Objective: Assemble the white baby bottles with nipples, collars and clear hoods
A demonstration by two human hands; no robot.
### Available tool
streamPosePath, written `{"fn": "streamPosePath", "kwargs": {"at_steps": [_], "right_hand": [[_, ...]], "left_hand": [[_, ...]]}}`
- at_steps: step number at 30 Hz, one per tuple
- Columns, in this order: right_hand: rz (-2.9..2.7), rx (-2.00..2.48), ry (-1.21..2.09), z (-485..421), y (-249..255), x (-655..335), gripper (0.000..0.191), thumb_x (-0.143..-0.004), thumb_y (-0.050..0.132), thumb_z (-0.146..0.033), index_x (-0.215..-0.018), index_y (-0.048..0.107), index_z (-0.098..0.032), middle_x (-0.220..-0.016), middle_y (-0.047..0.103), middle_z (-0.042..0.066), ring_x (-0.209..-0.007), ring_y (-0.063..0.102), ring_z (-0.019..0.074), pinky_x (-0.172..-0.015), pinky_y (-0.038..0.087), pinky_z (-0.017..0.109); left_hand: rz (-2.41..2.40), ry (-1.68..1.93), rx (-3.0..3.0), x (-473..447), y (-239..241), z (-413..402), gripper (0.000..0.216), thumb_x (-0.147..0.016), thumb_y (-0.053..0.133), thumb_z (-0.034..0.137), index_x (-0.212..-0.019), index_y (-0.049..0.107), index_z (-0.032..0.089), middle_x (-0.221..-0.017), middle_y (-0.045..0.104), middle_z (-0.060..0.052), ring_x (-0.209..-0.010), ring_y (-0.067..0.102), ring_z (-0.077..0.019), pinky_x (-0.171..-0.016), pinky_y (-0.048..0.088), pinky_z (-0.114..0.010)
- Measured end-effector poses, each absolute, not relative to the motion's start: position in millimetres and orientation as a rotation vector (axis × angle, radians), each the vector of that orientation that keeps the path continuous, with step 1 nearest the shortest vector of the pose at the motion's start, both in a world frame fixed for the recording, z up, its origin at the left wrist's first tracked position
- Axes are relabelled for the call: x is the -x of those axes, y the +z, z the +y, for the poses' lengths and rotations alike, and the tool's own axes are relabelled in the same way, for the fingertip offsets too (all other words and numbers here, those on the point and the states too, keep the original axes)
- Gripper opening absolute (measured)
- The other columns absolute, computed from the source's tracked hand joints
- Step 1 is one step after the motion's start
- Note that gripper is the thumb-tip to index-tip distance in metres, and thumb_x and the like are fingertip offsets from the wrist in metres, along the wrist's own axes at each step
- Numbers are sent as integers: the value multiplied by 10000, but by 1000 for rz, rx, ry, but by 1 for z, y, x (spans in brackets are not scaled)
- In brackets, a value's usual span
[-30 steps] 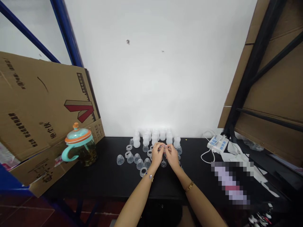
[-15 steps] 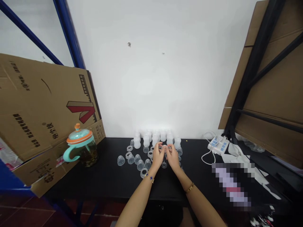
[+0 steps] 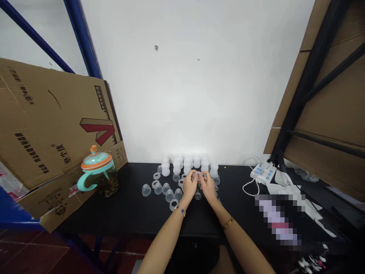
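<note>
My left hand (image 3: 189, 186) and my right hand (image 3: 208, 187) meet over the black table (image 3: 128, 213), fingers pinched together on a small clear plastic ring (image 3: 198, 175) held between them. Several clear plastic caps (image 3: 165, 188) and a white ring (image 3: 173, 205) lie just left of my left hand. A clear nipple piece (image 3: 197, 196) sits on the table between my wrists. Several white frosted bottles (image 3: 185, 164) stand in rows behind my hands, against the wall.
A large cardboard box (image 3: 51, 129) leans at the left, with a glass jug with a teal and orange lid (image 3: 98, 173) in front of it. A white power strip (image 3: 262, 172) with cables lies at the right. Dark shelving with cardboard (image 3: 322, 99) rises at the right.
My hands stay together on the small clear ring; only the fingers shift slightly. The view has tilted a little.
</note>
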State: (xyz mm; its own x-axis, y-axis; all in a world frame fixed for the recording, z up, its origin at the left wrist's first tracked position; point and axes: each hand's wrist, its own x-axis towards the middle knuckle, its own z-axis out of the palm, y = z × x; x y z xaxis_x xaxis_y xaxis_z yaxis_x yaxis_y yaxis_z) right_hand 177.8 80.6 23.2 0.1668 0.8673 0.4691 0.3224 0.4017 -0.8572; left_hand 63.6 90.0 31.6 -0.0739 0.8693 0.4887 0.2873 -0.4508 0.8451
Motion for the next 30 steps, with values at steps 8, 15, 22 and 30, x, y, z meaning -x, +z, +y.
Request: {"fn": "streamPosePath", "kwargs": {"at_steps": [8,15,22,30], "right_hand": [[-1420,1187,511,83,22,-179,371,-945,431,-567,-1028,549,-225,-641,677,6,-517,636,225,-480,452,297],[-1390,1174,507,83,21,-178,327,-926,476,-514,-1035,560,-218,-729,709,29,-529,625,206,-489,464,292],[-1398,1180,506,83,22,-178,353,-924,466,-462,-1127,584,-199,-802,734,43,-504,612,185,-501,482,290],[-1415,1196,455,86,17,-178,339,-926,461,-436,-1139,588,-204,-920,752,77,-569,652,202,-507,517,304]], "left_hand": [[1228,1561,-1790,-65,32,91,282,-964,489,421,-1003,660,200,-778,636,-12,-641,569,-143,-641,424,-252],[1315,1593,-1798,-65,31,89,189,-930,530,331,-1054,588,201,-901,661,-35,-667,590,-144,-701,451,-276],[1299,1573,-1803,-65,31,90,148,-929,514,332,-988,568,208,-897,650,-26,-631,561,-130,-659,418,-258],[1340,1573,-1845,-64,31,91,99,-878,534,262,-960,548,208,-875,641,-10,-639,557,-134,-660,404,-264]]}}
